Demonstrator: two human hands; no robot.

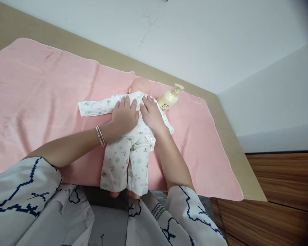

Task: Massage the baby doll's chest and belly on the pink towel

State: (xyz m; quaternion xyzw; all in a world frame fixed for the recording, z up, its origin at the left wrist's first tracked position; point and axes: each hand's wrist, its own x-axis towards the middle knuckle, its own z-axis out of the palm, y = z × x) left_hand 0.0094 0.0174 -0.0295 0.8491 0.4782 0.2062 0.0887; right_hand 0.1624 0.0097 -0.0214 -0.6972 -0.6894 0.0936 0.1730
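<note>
A baby doll (141, 85) in a white printed romper (125, 160) lies on its back on a pink towel (41, 89), head away from me and feet at the near edge. My left hand (124, 114), with bangles on the wrist, lies flat on the doll's chest, fingers stretched out. My right hand (150, 114) rests beside it on the chest, fingers pressing the cloth near the collar. The romper's left sleeve (94, 106) is spread out flat over the towel.
A cream pump bottle (169, 97) lies on the towel right of the doll's head. The towel covers a beige surface (236, 150) against a white wall. A wooden panel (284, 184) stands at the right. My white patterned sleeves fill the bottom.
</note>
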